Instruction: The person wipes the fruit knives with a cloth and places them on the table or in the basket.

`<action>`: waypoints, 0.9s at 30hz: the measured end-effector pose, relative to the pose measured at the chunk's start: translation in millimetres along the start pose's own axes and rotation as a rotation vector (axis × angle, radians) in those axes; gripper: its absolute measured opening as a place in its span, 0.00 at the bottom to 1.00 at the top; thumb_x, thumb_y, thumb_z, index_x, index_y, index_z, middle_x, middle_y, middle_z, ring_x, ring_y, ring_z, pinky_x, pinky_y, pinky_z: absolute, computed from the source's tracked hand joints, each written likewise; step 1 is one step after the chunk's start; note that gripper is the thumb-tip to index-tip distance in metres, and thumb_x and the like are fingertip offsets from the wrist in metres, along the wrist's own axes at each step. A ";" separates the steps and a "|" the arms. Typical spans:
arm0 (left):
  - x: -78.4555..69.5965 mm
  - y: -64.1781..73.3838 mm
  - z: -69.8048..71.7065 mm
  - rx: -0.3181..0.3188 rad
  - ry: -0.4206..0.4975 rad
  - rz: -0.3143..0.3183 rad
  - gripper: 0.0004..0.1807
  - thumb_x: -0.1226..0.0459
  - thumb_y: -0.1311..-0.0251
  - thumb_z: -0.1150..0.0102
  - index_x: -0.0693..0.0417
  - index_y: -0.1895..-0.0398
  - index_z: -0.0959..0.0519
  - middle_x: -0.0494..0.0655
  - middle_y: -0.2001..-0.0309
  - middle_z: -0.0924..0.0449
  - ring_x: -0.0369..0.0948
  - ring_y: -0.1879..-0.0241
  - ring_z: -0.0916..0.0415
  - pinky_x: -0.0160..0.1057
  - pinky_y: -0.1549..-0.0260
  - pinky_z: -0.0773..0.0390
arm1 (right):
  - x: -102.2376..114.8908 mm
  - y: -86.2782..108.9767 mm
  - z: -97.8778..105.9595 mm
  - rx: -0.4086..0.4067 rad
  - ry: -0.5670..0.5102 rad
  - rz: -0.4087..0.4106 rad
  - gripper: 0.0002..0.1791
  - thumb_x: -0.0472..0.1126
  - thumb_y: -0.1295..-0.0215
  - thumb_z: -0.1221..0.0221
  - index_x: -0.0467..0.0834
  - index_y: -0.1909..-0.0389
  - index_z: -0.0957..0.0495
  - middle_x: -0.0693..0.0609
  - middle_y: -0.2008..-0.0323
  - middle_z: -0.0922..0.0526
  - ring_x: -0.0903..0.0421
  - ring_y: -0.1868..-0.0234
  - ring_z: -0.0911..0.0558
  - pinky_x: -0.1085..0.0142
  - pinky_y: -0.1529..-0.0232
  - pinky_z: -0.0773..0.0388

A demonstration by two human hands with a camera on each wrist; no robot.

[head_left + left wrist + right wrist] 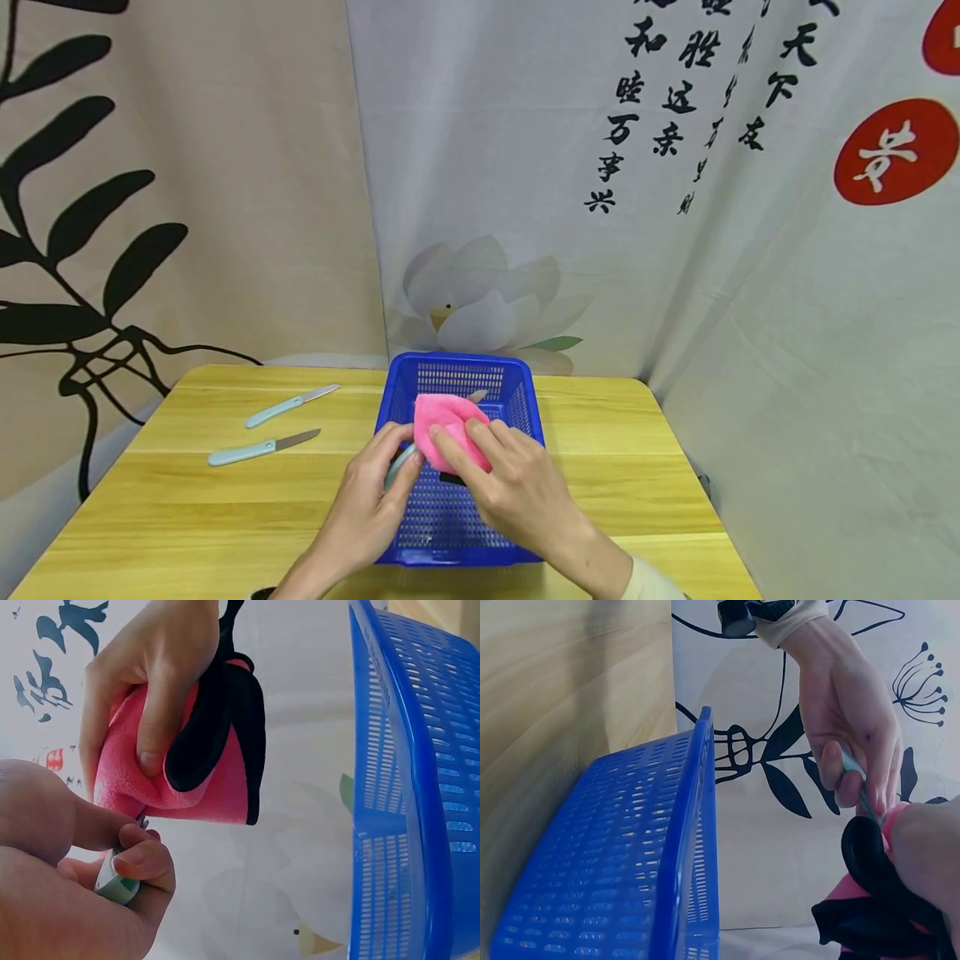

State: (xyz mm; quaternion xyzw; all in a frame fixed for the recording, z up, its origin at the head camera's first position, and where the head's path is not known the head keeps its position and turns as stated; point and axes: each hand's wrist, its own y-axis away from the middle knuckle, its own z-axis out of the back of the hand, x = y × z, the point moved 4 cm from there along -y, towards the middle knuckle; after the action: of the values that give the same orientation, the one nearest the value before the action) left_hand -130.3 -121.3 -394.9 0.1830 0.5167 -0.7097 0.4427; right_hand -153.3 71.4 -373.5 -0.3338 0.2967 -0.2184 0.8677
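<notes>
My left hand (369,492) grips the pale blue handle of a knife (401,467) above the basket. A pink cloth with black edging (442,417) is folded over the blade, and the blade's tip shows past its far side. My right hand (517,483) pinches the cloth around the blade, its fingers pressed on top. The left wrist view shows the knife handle (116,881) in the left fist and the cloth (225,765) bunched beside it. From the right wrist, the handle (851,765) runs from the left hand into the cloth.
Beneath the hands stands a blue plastic basket (457,557) with perforated walls. Two more knives with pale blue handles, a farther one (277,412) and a nearer one (243,452), lie on the wooden table (630,500) to the left. A printed curtain (487,167) hangs behind the table.
</notes>
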 end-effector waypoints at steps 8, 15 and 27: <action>-1.0 -0.2 -0.8 0.020 0.010 0.030 0.13 0.72 0.17 0.42 0.52 0.39 0.16 0.36 0.61 0.24 0.31 0.65 0.28 0.32 0.67 0.22 | -10.3 2.4 -2.1 0.007 0.008 -0.027 0.23 0.35 0.16 0.52 0.48 0.33 0.15 0.48 0.56 0.15 0.54 0.70 0.26 0.69 0.71 0.25; -1.7 -0.1 -1.3 0.028 0.023 0.045 0.13 0.71 0.16 0.42 0.50 0.39 0.16 0.36 0.61 0.24 0.28 0.66 0.29 0.32 0.69 0.23 | -24.2 7.0 -3.5 -0.004 0.020 -0.062 0.24 0.34 0.16 0.53 0.48 0.31 0.16 0.46 0.53 0.14 0.54 0.70 0.27 0.70 0.76 0.30; -2.8 0.9 -1.3 0.039 0.021 0.037 0.12 0.71 0.16 0.42 0.49 0.40 0.16 0.38 0.61 0.24 0.28 0.65 0.29 0.32 0.69 0.24 | -47.3 18.0 -4.2 -0.007 -0.001 -0.125 0.23 0.40 0.10 0.57 0.48 0.27 0.18 0.44 0.53 0.15 0.54 0.70 0.27 0.70 0.76 0.27</action>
State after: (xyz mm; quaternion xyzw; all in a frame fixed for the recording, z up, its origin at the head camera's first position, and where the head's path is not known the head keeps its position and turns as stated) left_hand -128.2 -119.0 -393.9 0.2085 0.5037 -0.7093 0.4468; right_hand -187.3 109.0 -371.3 -0.3548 0.2759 -0.2710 0.8512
